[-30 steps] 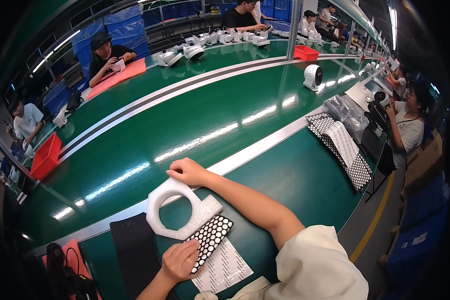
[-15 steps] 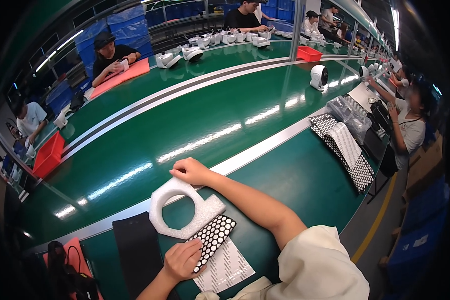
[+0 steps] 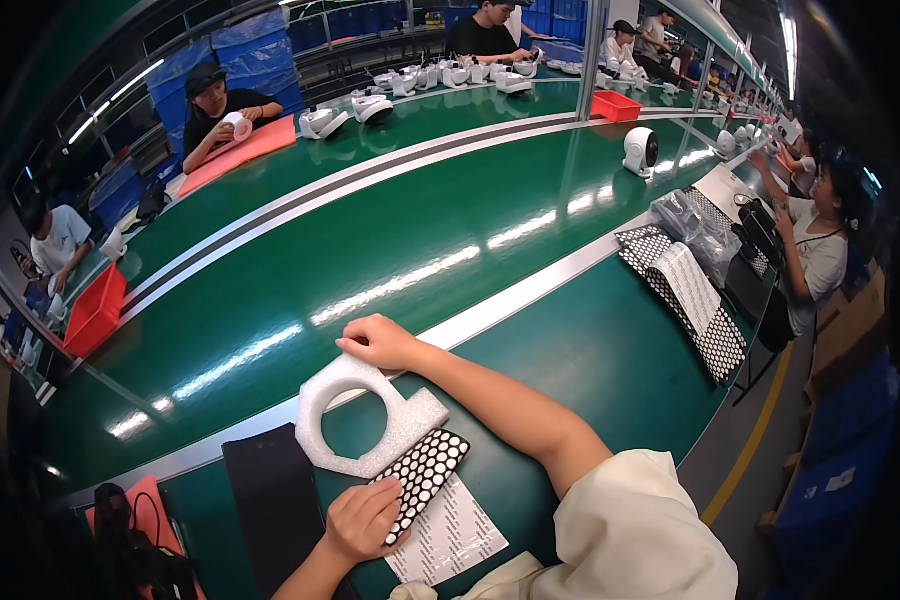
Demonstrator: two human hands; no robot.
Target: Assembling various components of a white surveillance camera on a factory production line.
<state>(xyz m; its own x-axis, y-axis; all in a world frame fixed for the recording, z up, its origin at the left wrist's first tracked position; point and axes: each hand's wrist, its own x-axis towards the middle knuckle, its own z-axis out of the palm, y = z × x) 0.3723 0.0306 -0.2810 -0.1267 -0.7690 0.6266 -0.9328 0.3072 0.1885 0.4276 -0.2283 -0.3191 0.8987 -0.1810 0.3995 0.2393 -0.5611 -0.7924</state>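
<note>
My left hand (image 3: 363, 520) is closed on a black strip covered in white round dots (image 3: 432, 474), its fingers pressing over the lower left end. Under the strip lies a white printed backing sheet (image 3: 452, 535). Just beyond is a white foam piece (image 3: 315, 440), an angular ring with a block on its right side, lying flat at the table's far edge. My right hand (image 3: 382, 343) rests at the ring's far side, fingers curled in; whatever is in them, if anything, is hidden. A black flat sheet (image 3: 268, 500) lies left of the foam.
Beyond the table runs a green conveyor belt (image 3: 410, 240) carrying a white camera (image 3: 641, 152). More dotted sheets (image 3: 705, 340) and clear plastic bags (image 3: 695, 232) lie to the right. Red bins (image 3: 96, 310) stand far left and far back. Co-workers sit across the belt and at right.
Both my hands, the strip and the foam hold their places. Across the belt, a co-worker has turned the white part in their hands. The co-worker at right has moved an arm.
</note>
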